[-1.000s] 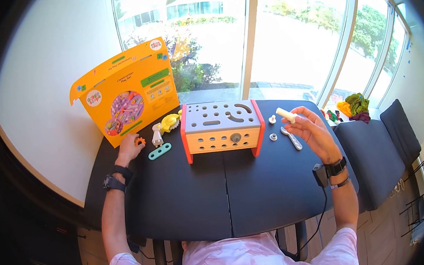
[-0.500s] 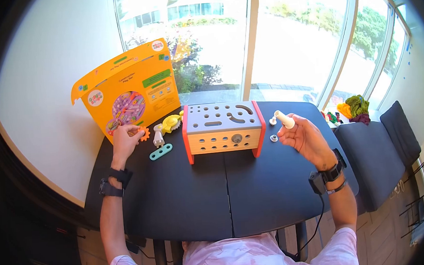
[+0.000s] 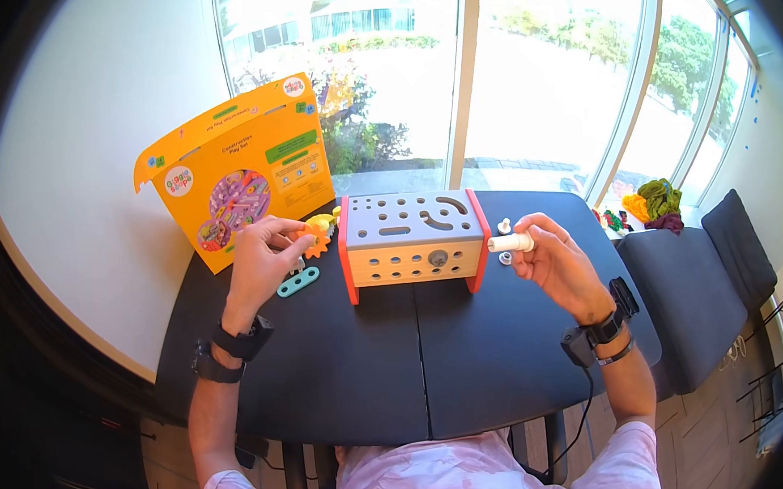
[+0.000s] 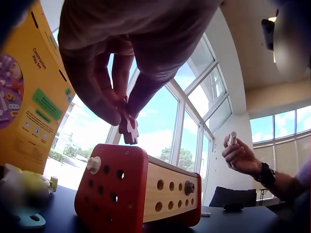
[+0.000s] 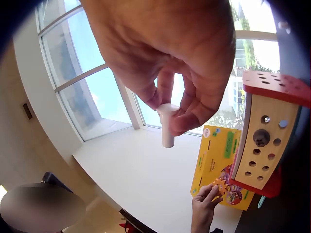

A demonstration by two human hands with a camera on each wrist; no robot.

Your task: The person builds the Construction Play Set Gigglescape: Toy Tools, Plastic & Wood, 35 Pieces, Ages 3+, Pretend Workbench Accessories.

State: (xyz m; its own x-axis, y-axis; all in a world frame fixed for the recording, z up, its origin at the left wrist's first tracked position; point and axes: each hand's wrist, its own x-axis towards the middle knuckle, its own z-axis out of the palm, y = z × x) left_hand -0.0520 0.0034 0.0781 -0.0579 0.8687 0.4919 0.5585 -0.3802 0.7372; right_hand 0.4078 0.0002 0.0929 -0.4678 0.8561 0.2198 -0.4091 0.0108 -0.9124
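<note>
Between the thumb and fingers of my left hand is an orange toy gear, held up left of the toy workbench. In the left wrist view the gear appears above the bench's red end panel. My right hand pinches a white toy bolt by its wide head, the shaft pointing left toward the bench. The bench has a grey top with holes and slots, and a grey screw sits in its wooden front.
A teal strip with holes and a yellow toy saw lie left of the bench. To its right are a small white bolt and a white nut. An orange-yellow box stands at the back left.
My left hand has lifted the orange gear off the table and carried it right, toward the bench. The right hand has turned the white bolt so its shaft points left, moving slightly left.
</note>
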